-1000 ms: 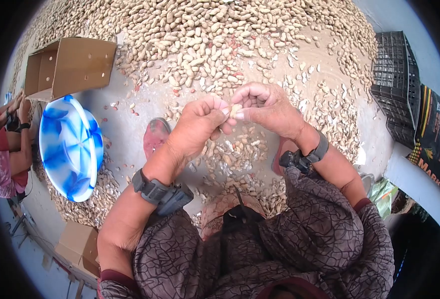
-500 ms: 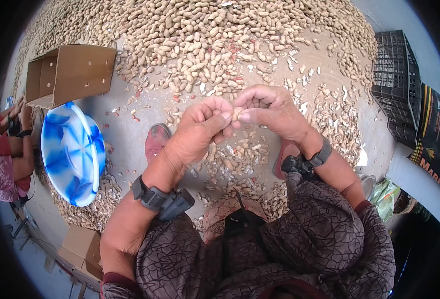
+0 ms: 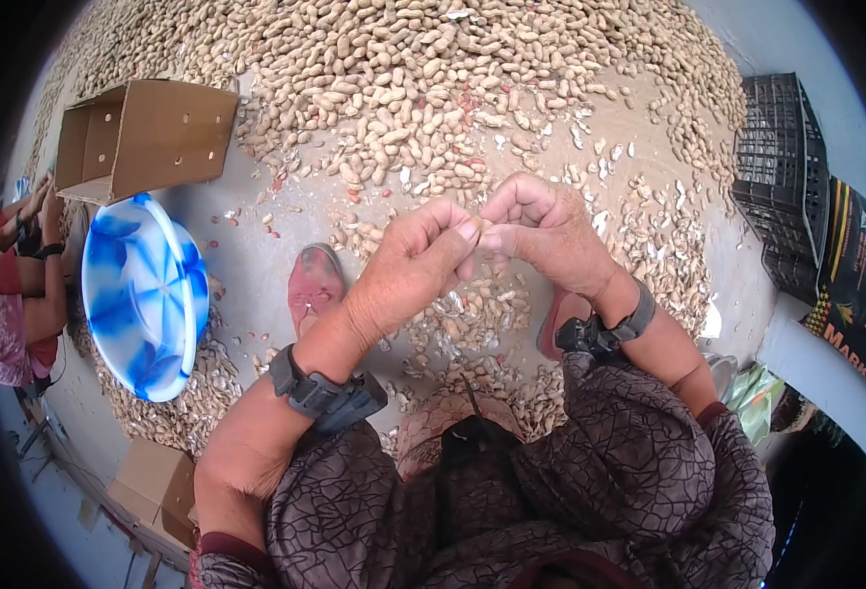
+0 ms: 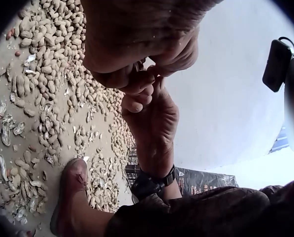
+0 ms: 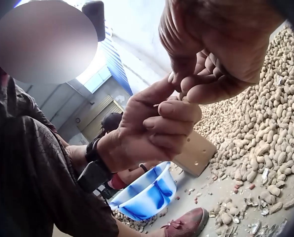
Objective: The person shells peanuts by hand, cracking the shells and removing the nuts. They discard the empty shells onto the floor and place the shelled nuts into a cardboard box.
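Note:
My left hand point(image 3: 403, 265) and right hand point(image 3: 560, 236) meet above the floor, fingertip to fingertip. Between the two thumbs and forefingers is a small peanut point(image 3: 481, 227), pinched from both sides and mostly covered. In the right wrist view, the fingers of the left hand point(image 5: 157, 123) curl beneath those of the right hand point(image 5: 221, 54). Seen from the left wrist, both hands overlap and hide the peanut. Below them lie shelled and whole peanuts point(image 3: 472, 319) between two red shoes point(image 3: 315, 285).
A large heap of peanuts point(image 3: 433, 59) spreads ahead. To the left stand a blue-and-white basin point(image 3: 143, 304) and an open cardboard box point(image 3: 173, 137); another person point(image 3: 35, 304) sits beyond. Black crates point(image 3: 781, 147) and a black printed sack point(image 3: 855, 285) line the right side.
Both hands stay joined at the fingertips and have shifted slightly right in the head view. Less of the peanut shows between the fingers than a second ago.

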`<state>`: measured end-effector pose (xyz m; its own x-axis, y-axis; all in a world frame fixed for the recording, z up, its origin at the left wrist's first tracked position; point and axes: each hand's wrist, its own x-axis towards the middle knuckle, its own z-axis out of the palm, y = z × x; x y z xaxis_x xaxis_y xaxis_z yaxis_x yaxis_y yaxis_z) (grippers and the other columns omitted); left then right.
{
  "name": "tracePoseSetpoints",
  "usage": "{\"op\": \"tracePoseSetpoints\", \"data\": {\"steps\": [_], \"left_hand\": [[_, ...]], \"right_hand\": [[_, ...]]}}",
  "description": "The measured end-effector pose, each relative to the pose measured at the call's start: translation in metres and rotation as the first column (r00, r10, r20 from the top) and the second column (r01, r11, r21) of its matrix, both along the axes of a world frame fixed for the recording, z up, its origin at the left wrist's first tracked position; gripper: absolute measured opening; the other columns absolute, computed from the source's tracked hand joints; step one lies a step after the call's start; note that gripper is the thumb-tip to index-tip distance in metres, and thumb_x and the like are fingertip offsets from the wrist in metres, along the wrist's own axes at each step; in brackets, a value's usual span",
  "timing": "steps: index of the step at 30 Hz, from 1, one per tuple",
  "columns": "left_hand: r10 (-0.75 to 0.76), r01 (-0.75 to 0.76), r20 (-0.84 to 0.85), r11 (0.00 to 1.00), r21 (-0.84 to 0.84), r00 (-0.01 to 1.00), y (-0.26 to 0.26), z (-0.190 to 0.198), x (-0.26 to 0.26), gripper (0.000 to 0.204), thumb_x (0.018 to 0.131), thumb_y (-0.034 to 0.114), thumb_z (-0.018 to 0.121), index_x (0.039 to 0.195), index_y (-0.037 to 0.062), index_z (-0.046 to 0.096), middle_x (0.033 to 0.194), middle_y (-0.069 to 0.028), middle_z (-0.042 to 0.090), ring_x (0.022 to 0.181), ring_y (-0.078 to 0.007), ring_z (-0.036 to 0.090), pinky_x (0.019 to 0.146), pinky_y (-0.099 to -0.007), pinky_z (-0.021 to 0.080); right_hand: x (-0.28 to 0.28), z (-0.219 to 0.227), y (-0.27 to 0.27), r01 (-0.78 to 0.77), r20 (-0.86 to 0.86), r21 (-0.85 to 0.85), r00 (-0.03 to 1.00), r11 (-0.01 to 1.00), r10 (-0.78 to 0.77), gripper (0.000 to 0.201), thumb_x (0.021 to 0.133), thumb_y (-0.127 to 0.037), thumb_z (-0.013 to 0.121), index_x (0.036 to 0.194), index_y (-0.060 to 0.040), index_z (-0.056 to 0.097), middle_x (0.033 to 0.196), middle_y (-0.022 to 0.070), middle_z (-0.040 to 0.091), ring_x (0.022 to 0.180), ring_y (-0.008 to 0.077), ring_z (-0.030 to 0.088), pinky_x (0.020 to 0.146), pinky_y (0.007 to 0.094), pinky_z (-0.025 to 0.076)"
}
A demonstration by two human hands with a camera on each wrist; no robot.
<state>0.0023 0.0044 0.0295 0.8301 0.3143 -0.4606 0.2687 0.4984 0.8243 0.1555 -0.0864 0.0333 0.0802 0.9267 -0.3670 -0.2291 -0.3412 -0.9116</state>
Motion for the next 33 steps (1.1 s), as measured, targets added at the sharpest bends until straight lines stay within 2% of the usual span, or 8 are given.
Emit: {"op": "tracePoseSetpoints", "data": {"steps": [4, 13, 15, 21, 24, 25, 26, 33], "left_hand": [[-0.007, 0.006, 0.008, 0.998, 0.061, 1.000, -0.004, 0.006, 0.003, 0.022, 0.091, 0.029, 0.043, 0.085, 0.0089, 0.051, 0.060, 0.0036, 0.047, 0.047, -0.0013, 0.038, 0.041, -0.0141, 0.028], [-0.003, 0.016, 0.123, 0.995, -0.103, 0.992, -0.004, 0.003, 0.001, 0.026, 0.091, 0.030, 0.041, 0.082, 0.0068, 0.049, 0.057, 0.0029, 0.041, 0.043, -0.0029, 0.030, 0.039, -0.0166, 0.024], [0.041, -0.007, 0.093, 0.939, -0.343, 0.995, -0.002, 0.008, -0.001, 0.028, 0.091, 0.027, 0.040, 0.075, 0.0054, 0.047, 0.056, 0.0021, 0.043, 0.044, -0.0045, 0.035, 0.040, -0.0175, 0.028], [0.071, -0.031, 0.114, 0.946, -0.322, 0.991, 0.000, -0.001, 0.001, 0.028, 0.091, 0.027, 0.041, 0.079, 0.0035, 0.049, 0.057, 0.0009, 0.045, 0.045, -0.0052, 0.036, 0.039, -0.0177, 0.026], [0.153, -0.138, 0.004, 0.903, -0.407, 0.988, -0.005, 0.000, 0.001, 0.027, 0.091, 0.027, 0.042, 0.080, 0.0032, 0.050, 0.058, 0.0002, 0.045, 0.046, -0.0056, 0.037, 0.040, -0.0179, 0.027], [0.156, -0.140, 0.005, 0.903, -0.406, 0.988, -0.005, -0.003, 0.001, 0.027, 0.091, 0.027, 0.042, 0.080, 0.0032, 0.050, 0.058, 0.0002, 0.045, 0.046, -0.0056, 0.037, 0.040, -0.0179, 0.027], [0.170, -0.145, 0.018, 0.886, -0.441, 0.985, -0.005, -0.008, 0.000, 0.026, 0.091, 0.027, 0.042, 0.081, 0.0037, 0.050, 0.059, -0.0002, 0.046, 0.047, -0.0056, 0.037, 0.040, -0.0181, 0.027], [0.238, -0.200, 0.006, 0.829, -0.523, 0.971, 0.001, -0.015, 0.002, 0.019, 0.090, 0.025, 0.045, 0.088, 0.0068, 0.051, 0.070, 0.0012, 0.048, 0.053, -0.0041, 0.038, 0.041, -0.0168, 0.027]], "right_hand": [[0.000, -0.001, -0.002, 0.046, -0.015, 0.036, 0.999, 0.998, -0.045, 0.009, 0.078, -0.007, 0.062, 0.082, -0.0020, 0.056, 0.068, 0.0009, 0.057, 0.057, 0.0048, 0.052, 0.049, 0.0177, 0.042], [0.002, 0.004, -0.007, 0.045, -0.118, 0.083, 0.992, 0.996, -0.035, 0.006, 0.080, -0.006, 0.059, 0.082, -0.0019, 0.056, 0.076, 0.0029, 0.057, 0.062, 0.0064, 0.053, 0.050, 0.0187, 0.045], [0.003, 0.005, -0.008, 0.050, -0.143, 0.089, 0.989, 0.995, -0.037, 0.006, 0.080, -0.007, 0.058, 0.083, -0.0017, 0.056, 0.078, 0.0035, 0.057, 0.063, 0.0068, 0.053, 0.051, 0.0190, 0.045], [0.003, 0.002, -0.008, 0.059, -0.209, 0.043, 0.977, 0.997, -0.048, 0.011, 0.082, -0.009, 0.056, 0.091, -0.0023, 0.055, 0.078, 0.0024, 0.057, 0.065, 0.0072, 0.054, 0.055, 0.0196, 0.047], [-0.004, 0.004, -0.011, 0.046, -0.119, 0.004, 0.992, 0.999, -0.045, 0.014, 0.081, -0.009, 0.058, 0.092, -0.0019, 0.055, 0.077, 0.0013, 0.057, 0.065, 0.0056, 0.053, 0.055, 0.0198, 0.045], [-0.005, 0.006, -0.011, -0.022, 0.251, 0.200, 0.967, 0.980, -0.029, 0.015, 0.079, -0.009, 0.059, 0.092, -0.0018, 0.054, 0.075, 0.0026, 0.057, 0.063, 0.0082, 0.054, 0.053, 0.0214, 0.044], [-0.006, 0.007, -0.008, -0.159, 0.581, 0.347, 0.810, 0.924, -0.079, 0.017, 0.077, -0.008, 0.061, 0.092, -0.0017, 0.054, 0.073, 0.0039, 0.057, 0.061, 0.0108, 0.055, 0.052, 0.0230, 0.043], [-0.007, 0.004, 0.000, -0.417, 0.836, 0.428, 0.521, 0.802, -0.175, 0.018, 0.071, -0.011, 0.063, 0.084, -0.0038, 0.053, 0.068, 0.0090, 0.051, 0.059, 0.0277, 0.053, 0.051, 0.0325, 0.042]]}}
